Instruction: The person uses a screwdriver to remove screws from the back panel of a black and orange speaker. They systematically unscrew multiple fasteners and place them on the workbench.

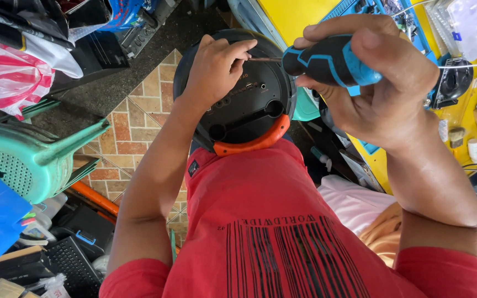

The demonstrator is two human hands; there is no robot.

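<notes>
One round black speaker (244,94) with an orange handle is propped on the lap, its back panel turned up. The blue-and-black screwdriver (327,60) is gripped tight in the right hand (376,83), while its thin shaft is pinched and steadied by the left hand (216,69) against the panel. A slip of the tip could scratch the panel or nick a finger if the shaft is tilted.

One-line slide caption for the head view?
Right hand drives a blue-black screwdriver into a round black speaker while left hand steadies the shaft.

Bright, even daylight fills the wide-angle view, shadows stay soft, the edges bow outward, and the near right hand (382,83) looks perhaps slightly soft in focus.
</notes>
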